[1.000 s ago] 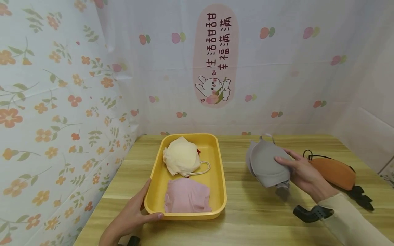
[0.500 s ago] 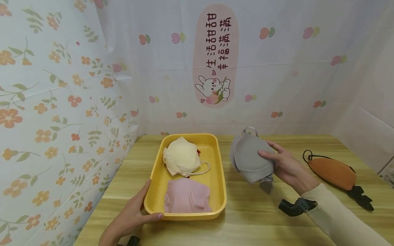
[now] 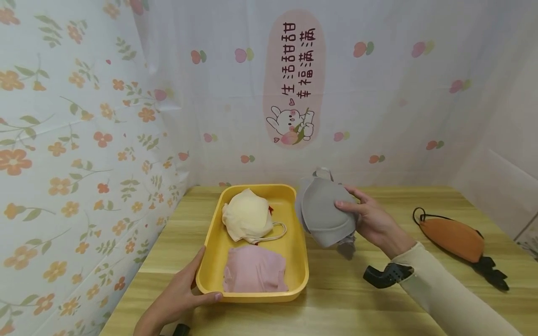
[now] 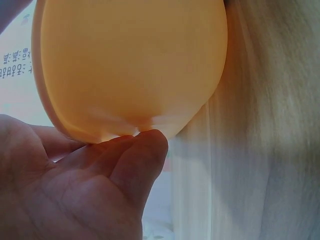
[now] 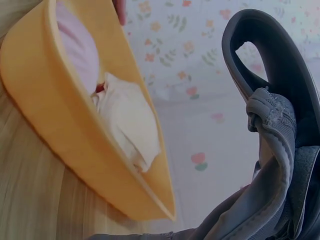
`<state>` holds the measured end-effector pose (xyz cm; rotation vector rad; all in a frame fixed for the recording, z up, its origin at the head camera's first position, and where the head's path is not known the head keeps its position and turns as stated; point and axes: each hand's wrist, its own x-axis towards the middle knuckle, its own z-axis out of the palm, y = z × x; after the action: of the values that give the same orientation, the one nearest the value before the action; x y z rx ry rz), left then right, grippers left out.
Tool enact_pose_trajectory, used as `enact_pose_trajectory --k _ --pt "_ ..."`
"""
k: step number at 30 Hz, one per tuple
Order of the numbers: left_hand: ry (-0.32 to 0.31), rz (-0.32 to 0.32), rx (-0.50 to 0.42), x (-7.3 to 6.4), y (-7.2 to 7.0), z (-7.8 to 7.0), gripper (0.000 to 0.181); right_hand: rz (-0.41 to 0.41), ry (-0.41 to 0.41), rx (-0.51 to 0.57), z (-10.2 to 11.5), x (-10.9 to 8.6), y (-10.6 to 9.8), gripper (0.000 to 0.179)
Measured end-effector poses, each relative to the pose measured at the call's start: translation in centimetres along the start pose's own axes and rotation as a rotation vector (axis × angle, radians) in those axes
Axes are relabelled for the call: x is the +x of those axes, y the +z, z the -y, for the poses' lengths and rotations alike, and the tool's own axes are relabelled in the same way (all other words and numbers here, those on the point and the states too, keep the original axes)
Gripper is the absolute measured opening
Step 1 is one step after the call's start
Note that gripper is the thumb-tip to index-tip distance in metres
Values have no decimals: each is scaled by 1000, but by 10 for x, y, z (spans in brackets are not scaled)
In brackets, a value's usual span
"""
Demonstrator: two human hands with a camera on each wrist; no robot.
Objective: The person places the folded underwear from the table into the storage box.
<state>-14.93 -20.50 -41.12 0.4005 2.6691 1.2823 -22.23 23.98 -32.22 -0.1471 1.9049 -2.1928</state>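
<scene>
A folded grey bra hangs from my right hand, whose thumb lies across a cup. Its nested cups stand just beside the right rim of the yellow tray, a strap loop sticking up on top. The right wrist view shows its grey strap and band close up. My left hand rests against the tray's near left corner, thumb along the front wall and fingers along the left side. Inside the tray, a cream bra with a thin strap lies behind a folded pink garment.
To the right on the wooden table lies an orange folded bra with black straps. A flowered cloth stands along the left side, and a printed white curtain closes off the back. A small red piece shows beside the cream bra.
My right hand has carried the grey bra leftward from near the orange one to the tray's right rim. The left hand keeps its place at the tray corner.
</scene>
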Motion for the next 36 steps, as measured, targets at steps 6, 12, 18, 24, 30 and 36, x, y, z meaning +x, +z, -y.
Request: enact_pose_trajectory --k 6,12,18,24,30,36 --pt "-20 8 8 0 1 0 117 31 -6 1 0 3 16 60" --pt "-20 11 -16 -1 1 1 116 62 7 17 5 10 34 63" --pt "-21 18 -49 -1 1 2 117 72 0 39 11 15 46 61" --pt "-18 11 -32 -1 1 1 115 99 -30 70 13 20 57 56" --pt "-11 18 -31 0 0 -1 115 123 -39 106 11 24 68 57" --pt "-15 11 -10 0 0 0 115 172 -10 149 0 27 77 58"
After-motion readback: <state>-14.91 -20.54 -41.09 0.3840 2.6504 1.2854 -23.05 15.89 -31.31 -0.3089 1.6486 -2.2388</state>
